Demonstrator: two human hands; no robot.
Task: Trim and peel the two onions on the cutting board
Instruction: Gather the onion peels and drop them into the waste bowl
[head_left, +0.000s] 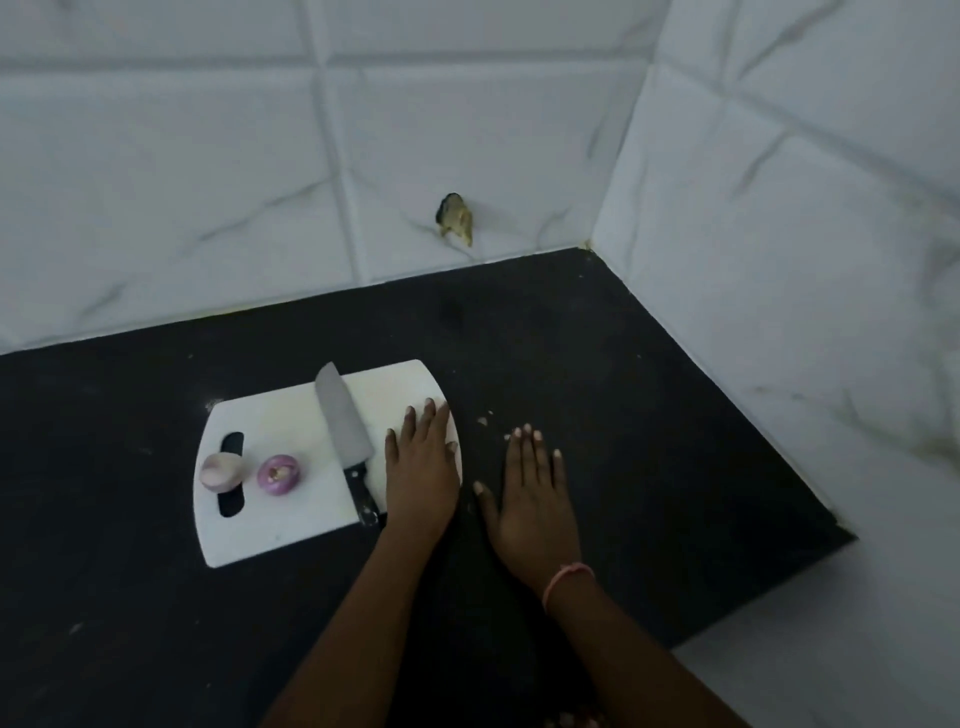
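Dimly lit — both onions (252, 472) sit at the cutting board (291, 431) left end, knife (345, 439) beside them; left hand (422, 462) flat on board, right hand (535, 493) flat on counter (623, 364), fingers straight — peel state unclear.

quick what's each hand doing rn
Left hand: open, flat on the white plastic cutting board.
Right hand: open, flat on the black countertop.

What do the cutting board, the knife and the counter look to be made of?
Cutting board: probably plastic; smooth, uniformly white, moulded handle slot. Knife: grey metal blade, likely steel; glossy black handle, probably plastic. Counter: dark stone-like slab, matte, faintly speckled; exact material unclear.
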